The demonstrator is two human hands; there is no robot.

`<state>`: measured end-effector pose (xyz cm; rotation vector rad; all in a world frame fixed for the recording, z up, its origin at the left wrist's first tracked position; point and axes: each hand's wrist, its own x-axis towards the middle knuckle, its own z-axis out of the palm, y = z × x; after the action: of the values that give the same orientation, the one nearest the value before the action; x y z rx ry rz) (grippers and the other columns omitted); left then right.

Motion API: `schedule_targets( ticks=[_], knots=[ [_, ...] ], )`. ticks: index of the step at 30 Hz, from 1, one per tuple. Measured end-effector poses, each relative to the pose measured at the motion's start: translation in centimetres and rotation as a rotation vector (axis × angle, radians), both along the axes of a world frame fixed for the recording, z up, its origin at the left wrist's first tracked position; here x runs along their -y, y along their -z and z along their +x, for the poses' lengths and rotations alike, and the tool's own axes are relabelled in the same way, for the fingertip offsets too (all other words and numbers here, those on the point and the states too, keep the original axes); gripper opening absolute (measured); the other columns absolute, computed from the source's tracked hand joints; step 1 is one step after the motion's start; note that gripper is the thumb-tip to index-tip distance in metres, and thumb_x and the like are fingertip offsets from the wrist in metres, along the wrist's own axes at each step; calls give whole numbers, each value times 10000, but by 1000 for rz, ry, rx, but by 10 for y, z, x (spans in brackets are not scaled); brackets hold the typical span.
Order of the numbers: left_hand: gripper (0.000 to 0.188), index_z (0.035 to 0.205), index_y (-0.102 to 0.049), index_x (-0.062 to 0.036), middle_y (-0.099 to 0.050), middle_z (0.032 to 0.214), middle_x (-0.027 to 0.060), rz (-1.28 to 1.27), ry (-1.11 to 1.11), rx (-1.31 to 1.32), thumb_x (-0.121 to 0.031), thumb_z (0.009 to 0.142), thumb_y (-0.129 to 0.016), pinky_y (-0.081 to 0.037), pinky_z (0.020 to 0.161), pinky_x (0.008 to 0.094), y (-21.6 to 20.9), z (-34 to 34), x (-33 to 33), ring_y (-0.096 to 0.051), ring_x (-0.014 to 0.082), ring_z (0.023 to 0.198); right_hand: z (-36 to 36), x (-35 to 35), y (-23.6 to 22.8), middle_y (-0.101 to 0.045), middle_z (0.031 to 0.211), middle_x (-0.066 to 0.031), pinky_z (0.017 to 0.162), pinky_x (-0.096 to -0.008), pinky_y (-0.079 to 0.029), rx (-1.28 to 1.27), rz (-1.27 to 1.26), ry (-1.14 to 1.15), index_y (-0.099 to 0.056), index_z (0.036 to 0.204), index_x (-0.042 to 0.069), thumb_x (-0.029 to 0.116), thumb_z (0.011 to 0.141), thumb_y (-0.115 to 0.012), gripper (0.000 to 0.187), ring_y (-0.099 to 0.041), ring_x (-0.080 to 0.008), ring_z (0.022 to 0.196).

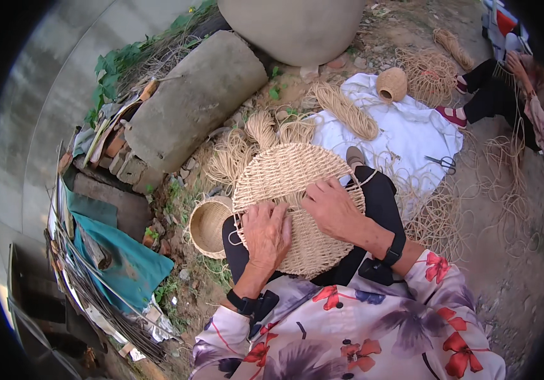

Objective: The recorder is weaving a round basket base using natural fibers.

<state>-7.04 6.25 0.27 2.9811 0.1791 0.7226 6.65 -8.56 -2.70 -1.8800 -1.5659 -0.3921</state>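
A round, pale woven straw piece [297, 168] rests across my lap, with cord ends sticking out at its left and right edges. My left hand [264, 233] is on its left half, fingers bent and closed on the weave. Close by on the right, my right hand [334, 210] curls its fingers into the weave near the middle. Both sets of fingertips are partly hidden against the straw. Beside my left knee stands a small round woven basket [211, 228].
Bundles of straw cord [345, 111] and a small woven pot [391, 85] lie on a white cloth [405, 130]. Scissors [443, 164] lie at its right edge. At far right, another person [512, 95] sits handling cords. A stone cylinder [196, 95] and teal sheet [120, 259] are left.
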Motion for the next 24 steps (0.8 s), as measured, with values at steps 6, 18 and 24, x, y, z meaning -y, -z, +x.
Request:
schedule_targets(
  ticks=[6, 18, 24],
  knots=[
    [214, 989, -664, -100, -575, 918, 83, -77, 27, 16, -114, 784, -726, -400, 804, 419, 2, 6, 5, -527, 294, 887, 43, 57, 10, -566, 1017, -111, 835, -441, -423, -306, 120, 314, -633, 1068, 49, 2, 740, -570, 337, -548, -312, 968],
    [228, 1014, -667, -110, -577, 921, 77, -11, 319, -4, -105, 790, -711, -404, 766, 423, 8, 84, 58, -539, 285, 891, 76, 94, 43, -646, 820, -89, 737, -371, -483, -508, -41, 195, -672, 925, 18, 169, 917, -614, 162, -628, -260, 808],
    [231, 1019, -667, -111, -579, 889, 82, -165, 335, 13, -116, 793, -714, -407, 740, 409, 22, 90, 58, -553, 291, 880, 72, 96, 50, -627, 703, -150, 626, -372, -478, -857, 114, 248, -670, 865, 19, 240, 917, -626, 232, -620, -255, 651]
  ],
)
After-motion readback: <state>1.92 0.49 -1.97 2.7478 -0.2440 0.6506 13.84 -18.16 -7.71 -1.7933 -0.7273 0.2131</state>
